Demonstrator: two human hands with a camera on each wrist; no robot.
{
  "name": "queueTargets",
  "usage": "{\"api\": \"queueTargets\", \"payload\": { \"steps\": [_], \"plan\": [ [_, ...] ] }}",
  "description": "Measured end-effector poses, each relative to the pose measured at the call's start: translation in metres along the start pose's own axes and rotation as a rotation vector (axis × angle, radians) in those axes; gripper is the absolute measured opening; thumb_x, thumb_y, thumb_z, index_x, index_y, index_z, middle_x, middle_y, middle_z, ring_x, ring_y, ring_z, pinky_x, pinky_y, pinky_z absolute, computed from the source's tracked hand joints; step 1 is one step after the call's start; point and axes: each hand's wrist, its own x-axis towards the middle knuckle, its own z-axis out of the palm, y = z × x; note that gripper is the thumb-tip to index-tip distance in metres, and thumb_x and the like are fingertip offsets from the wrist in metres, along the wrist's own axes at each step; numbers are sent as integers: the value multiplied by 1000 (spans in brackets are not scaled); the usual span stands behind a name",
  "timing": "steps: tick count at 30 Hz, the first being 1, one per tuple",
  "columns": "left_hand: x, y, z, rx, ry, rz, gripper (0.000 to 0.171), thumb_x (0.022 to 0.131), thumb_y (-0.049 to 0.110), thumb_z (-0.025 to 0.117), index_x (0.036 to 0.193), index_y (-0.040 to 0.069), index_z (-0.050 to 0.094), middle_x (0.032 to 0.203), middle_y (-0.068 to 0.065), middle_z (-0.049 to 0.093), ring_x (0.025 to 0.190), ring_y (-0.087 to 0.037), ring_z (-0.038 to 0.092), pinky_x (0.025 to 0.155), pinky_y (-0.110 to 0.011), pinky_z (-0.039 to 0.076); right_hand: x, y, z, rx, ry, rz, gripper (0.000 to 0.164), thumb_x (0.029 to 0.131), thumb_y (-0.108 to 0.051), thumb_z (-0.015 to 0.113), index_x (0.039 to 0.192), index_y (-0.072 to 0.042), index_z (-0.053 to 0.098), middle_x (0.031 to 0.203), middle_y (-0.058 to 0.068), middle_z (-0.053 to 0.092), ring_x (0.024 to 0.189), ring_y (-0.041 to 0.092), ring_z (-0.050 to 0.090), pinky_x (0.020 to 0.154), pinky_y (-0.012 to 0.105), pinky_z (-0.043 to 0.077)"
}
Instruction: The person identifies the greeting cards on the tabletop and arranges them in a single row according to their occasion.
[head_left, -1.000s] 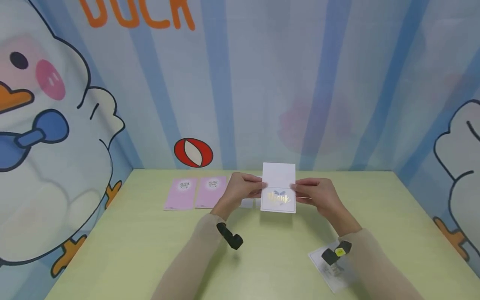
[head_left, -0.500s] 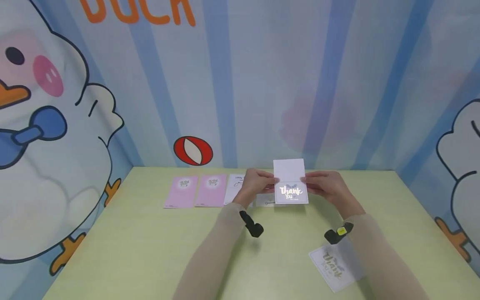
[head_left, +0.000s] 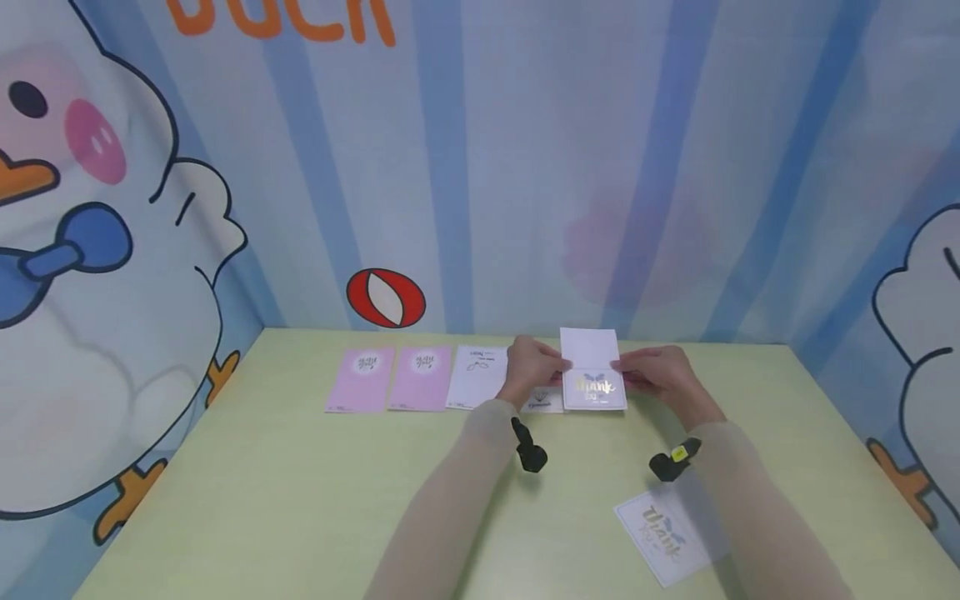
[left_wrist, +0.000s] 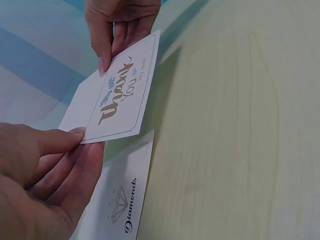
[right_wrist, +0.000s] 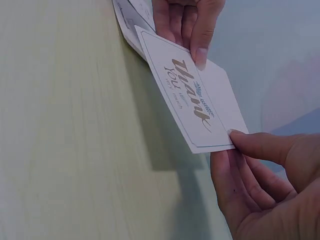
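A white thank-you card (head_left: 592,390) with gold "Thank You" lettering is held up over the back of the table by both hands. My left hand (head_left: 534,367) pinches its left edge between thumb and fingers, and my right hand (head_left: 660,375) pinches the right edge the same way. The fold runs across the middle, with a blank panel above the lettered one. Below the card in the left wrist view lies a white card with a diamond drawing and the word "Diamonds" (left_wrist: 122,205). That card is partly hidden in the head view by the left hand and the thank-you card.
Two pink cards (head_left: 360,381) and a white card with a line drawing (head_left: 477,377) lie in a row along the back of the pale yellow table (head_left: 300,500). A second thank-you card (head_left: 667,533) lies tilted near the right forearm. A duck-print backdrop (head_left: 517,167) stands behind.
Both hands have carried the thank-you card to the right, past the white cards at the back. The card with the line drawing has come into view from behind the left hand.
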Motion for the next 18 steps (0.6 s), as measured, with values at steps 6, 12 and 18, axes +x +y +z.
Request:
{"api": "queueTargets", "payload": {
  "steps": [6, 12, 18],
  "plan": [
    [0, -2, 14, 109, 35, 78, 16, 85, 8, 88, 96, -1, 81, 79, -12, 79, 55, -16, 73, 53, -21, 56, 5, 5, -3, -35, 45, 15, 53, 95, -11, 77, 140, 10, 58, 83, -5, 71, 75, 4, 71, 80, 25, 64],
    [-6, -2, 21, 255, 62, 165, 14, 87, 12, 86, 79, 2, 81, 69, -6, 75, 53, -12, 62, 58, -25, 49, 10, 10, -5, -97, 92, 55, 52, 96, -15, 77, 141, 6, 60, 95, 0, 73, 74, 4, 69, 76, 23, 63],
    [-5, -1, 27, 343, 62, 239, 54, 91, 11, 82, 46, 10, 51, 45, 4, 41, 47, -13, 35, 54, -27, 38, 14, 16, -7, -110, 92, 49, 49, 94, -13, 79, 136, 6, 63, 85, -3, 74, 71, 4, 71, 72, 22, 62]
  ]
}}
